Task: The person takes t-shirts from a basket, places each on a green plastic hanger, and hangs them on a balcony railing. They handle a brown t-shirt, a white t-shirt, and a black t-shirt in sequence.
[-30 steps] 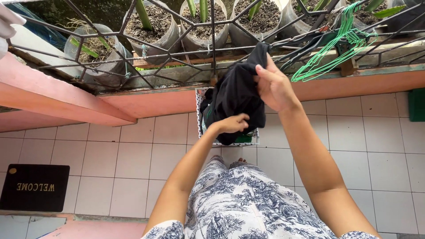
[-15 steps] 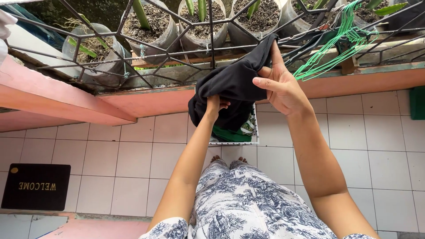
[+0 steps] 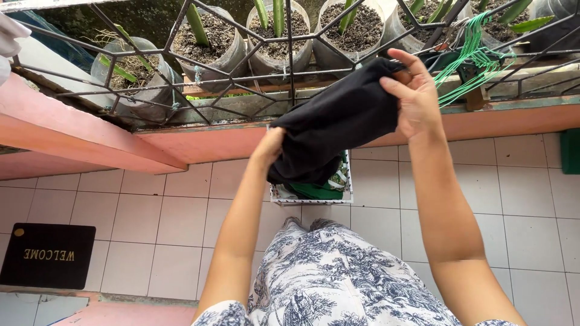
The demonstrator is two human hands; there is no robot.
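Garment (image 3: 332,121) above basket (image 3: 311,196), perhaps.

Daylight fell on a white tiled floor (image 3: 169,223) bounded by a pink ledge (image 3: 90,142), where a black iron grille (image 3: 199,66) fronted potted plants (image 3: 208,42) and a dark doormat (image 3: 48,255) lay at the left.

We are wearing a white garment (image 3: 338,278) printed all over with dark blue trees and foliage, covering our lap and reaching the short sleeves at the bottom corners. Our arms are showing bare from there to the wrists. Our left hand (image 3: 269,147) and right hand (image 3: 415,96) are wearing no rings, watch or gloves. Our toes (image 3: 308,224) are peeking out bare.
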